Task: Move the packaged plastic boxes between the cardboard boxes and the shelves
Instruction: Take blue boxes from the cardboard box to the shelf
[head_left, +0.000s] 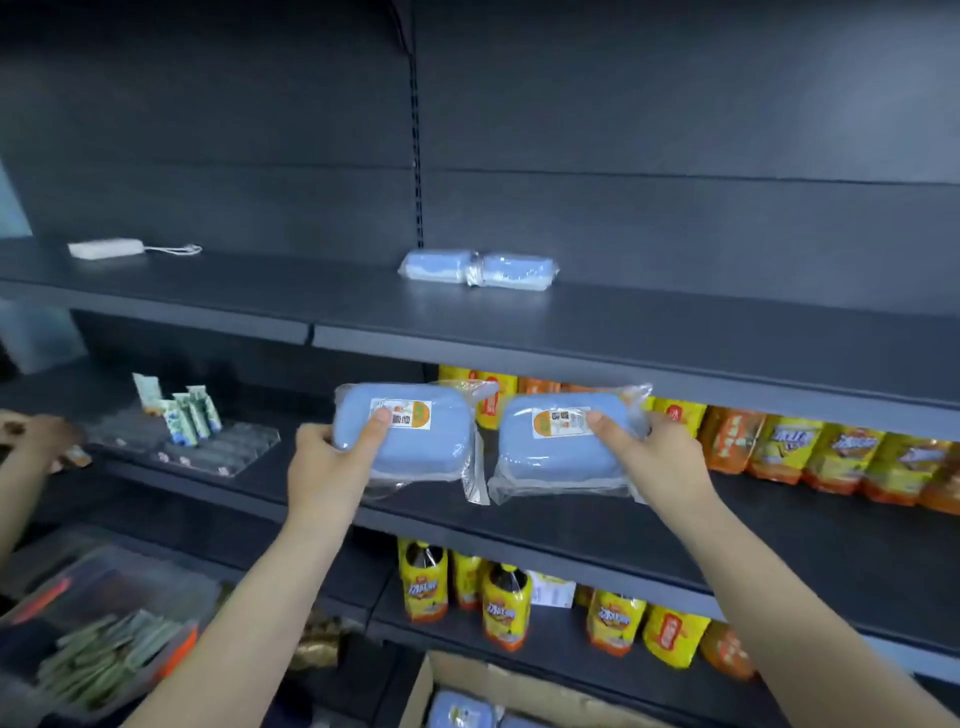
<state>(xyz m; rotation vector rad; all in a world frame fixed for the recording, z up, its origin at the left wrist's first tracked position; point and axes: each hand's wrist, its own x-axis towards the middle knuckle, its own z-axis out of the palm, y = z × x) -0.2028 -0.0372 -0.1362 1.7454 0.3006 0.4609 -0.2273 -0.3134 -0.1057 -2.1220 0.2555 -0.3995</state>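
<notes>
- Top shelf (675, 332) up and ahead of both held boxes, above their level; two blue boxes (478, 267) already there, side by side, long axes left-right.
- Carton (467, 691) below: at least two more visible.
- Left hand (327, 467) clamped on one box (410, 436), thumb on label.
- Right hand (660, 457) likewise, one box (566, 441); neither nearer.

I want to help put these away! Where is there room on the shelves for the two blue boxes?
The top shelf is bare right of the two wrapped blue boxes, and between them and the white item. The shelf below is crowded with yellow packets on the right.
</notes>
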